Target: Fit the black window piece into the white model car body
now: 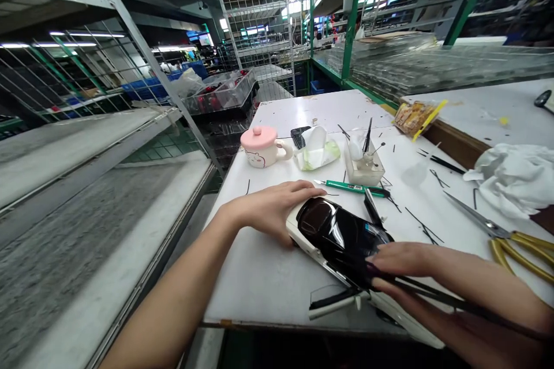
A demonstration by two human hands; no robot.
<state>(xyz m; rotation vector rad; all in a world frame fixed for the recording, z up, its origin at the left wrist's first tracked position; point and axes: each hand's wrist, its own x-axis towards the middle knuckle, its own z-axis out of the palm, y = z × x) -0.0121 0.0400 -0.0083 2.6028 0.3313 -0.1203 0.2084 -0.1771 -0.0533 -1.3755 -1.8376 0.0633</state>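
A model car body (341, 233), glossy black on top with a white lower part, lies on the white table (268, 277) near its front edge. My left hand (272, 207) rests on the car's far left end, fingers wrapped lightly against it. My right hand (407, 268) lies over the near right end of the car, fingers stretched flat on the black surface, with a thin dark strip (454, 300) running under the fingers and along my forearm.
Behind the car lie a green-handled knife (352, 187), a pink lidded mug (264, 147), a small clear dish with tools (366, 164), a phone (299, 136) and scattered black slivers. Yellow-handled scissors (506, 236) and a white cloth (515, 176) sit right. Metal shelving (86, 155) stands left.
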